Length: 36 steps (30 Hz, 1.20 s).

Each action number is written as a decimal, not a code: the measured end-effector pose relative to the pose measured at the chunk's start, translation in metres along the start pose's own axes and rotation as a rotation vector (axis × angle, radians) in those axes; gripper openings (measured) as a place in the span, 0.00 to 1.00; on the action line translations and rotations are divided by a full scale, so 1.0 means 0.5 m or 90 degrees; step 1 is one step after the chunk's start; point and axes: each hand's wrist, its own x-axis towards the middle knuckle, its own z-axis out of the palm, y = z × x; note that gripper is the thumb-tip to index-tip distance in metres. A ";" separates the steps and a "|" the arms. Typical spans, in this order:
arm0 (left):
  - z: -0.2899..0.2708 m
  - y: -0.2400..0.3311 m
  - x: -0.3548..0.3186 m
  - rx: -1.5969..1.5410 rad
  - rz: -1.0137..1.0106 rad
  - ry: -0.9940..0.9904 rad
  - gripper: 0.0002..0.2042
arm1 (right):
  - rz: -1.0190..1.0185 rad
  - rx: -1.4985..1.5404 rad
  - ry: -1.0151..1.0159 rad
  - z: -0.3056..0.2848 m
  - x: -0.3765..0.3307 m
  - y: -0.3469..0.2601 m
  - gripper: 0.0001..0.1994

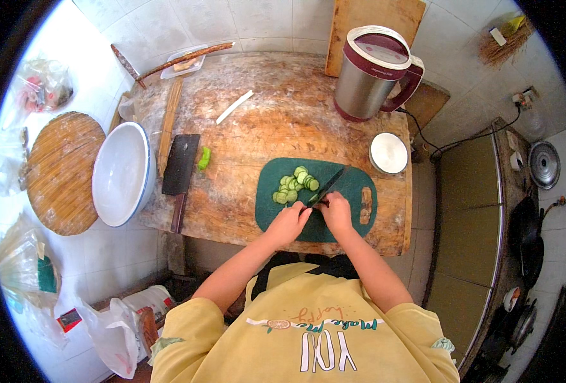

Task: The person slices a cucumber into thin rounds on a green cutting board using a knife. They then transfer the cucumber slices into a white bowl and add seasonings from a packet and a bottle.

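A dark green cutting board point(270, 171) lies near the front edge of the wooden table. My right hand point(336, 212) is closed around the handle of a kitchen knife point(331, 183), whose dark blade points away over the board. Just left of it, my left hand point(290, 223) has its fingers closed on a cucumber point(313, 202), mostly hidden by the fingers and blade. Beyond my left fingertips, several round cucumber slices point(294, 186) are heaped on the board, left of the blade.
A cleaver point(181, 167) and a green pepper piece point(204, 158) lie left on the table point(232, 210). A white basin point(120, 173) leans at its left edge. Behind the board stand a white bowl point(389, 153) and a steel-and-maroon jug appliance point(369, 80), its cord trailing right.
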 end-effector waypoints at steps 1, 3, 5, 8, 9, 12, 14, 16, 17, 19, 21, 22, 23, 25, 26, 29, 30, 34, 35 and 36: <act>0.003 0.000 0.005 0.012 -0.010 0.000 0.13 | 0.003 0.005 -0.002 0.000 0.000 0.000 0.07; 0.008 -0.002 0.009 0.012 -0.018 -0.003 0.14 | 0.009 0.016 -0.006 0.002 0.000 0.001 0.06; 0.012 -0.006 0.011 -0.010 -0.015 -0.013 0.16 | 0.000 0.016 -0.002 0.008 0.001 0.009 0.06; 0.014 -0.008 0.014 -0.084 -0.009 0.002 0.19 | -0.015 0.007 0.007 0.019 0.003 0.022 0.06; 0.022 -0.021 0.017 -0.088 0.036 0.017 0.19 | -0.021 0.003 0.010 0.021 0.003 0.024 0.06; 0.028 -0.040 0.024 -0.132 0.036 -0.023 0.21 | -0.009 0.014 0.003 0.009 0.002 0.009 0.06; -0.010 0.009 0.018 -0.208 -0.142 -0.169 0.23 | -0.004 0.012 -0.002 -0.002 0.000 -0.002 0.07; -0.014 0.016 0.018 -0.260 -0.160 -0.188 0.24 | -0.002 0.015 0.000 -0.003 0.000 -0.004 0.07; -0.015 0.018 0.018 -0.285 -0.169 -0.197 0.24 | -0.002 0.018 0.005 0.001 -0.001 0.000 0.07; -0.015 0.020 0.016 -0.301 -0.157 -0.194 0.24 | -0.007 0.021 0.011 0.006 0.000 0.006 0.07; -0.011 0.018 0.015 -0.317 -0.148 -0.191 0.24 | -0.017 0.018 0.013 0.009 0.001 0.011 0.07; -0.006 0.016 0.017 -0.326 -0.145 -0.188 0.24 | -0.019 0.018 0.014 0.007 0.001 0.008 0.07; -0.004 0.016 0.017 -0.335 -0.143 -0.186 0.24 | -0.021 0.018 0.015 0.003 0.000 0.003 0.07; -0.014 0.019 0.019 -0.352 -0.156 -0.226 0.25 | -0.017 0.013 0.014 0.002 0.000 0.001 0.07; -0.018 0.021 0.021 -0.360 -0.161 -0.246 0.25 | -0.011 0.008 0.012 0.004 0.001 0.004 0.07; -0.017 0.013 0.029 -0.397 -0.187 -0.279 0.28 | -0.008 0.012 0.008 0.008 0.002 0.009 0.06; -0.017 0.013 0.029 -0.416 -0.207 -0.269 0.28 | -0.009 0.016 0.008 0.009 0.002 0.010 0.06; -0.015 0.015 0.025 -0.428 -0.219 -0.232 0.29 | -0.022 -0.005 0.009 0.011 0.003 0.012 0.06; -0.015 0.015 0.024 -0.415 -0.206 -0.223 0.30 | -0.020 -0.006 0.009 0.007 0.002 0.008 0.06; -0.017 0.018 0.021 -0.399 -0.186 -0.221 0.29 | -0.018 -0.007 0.010 0.004 0.002 0.007 0.06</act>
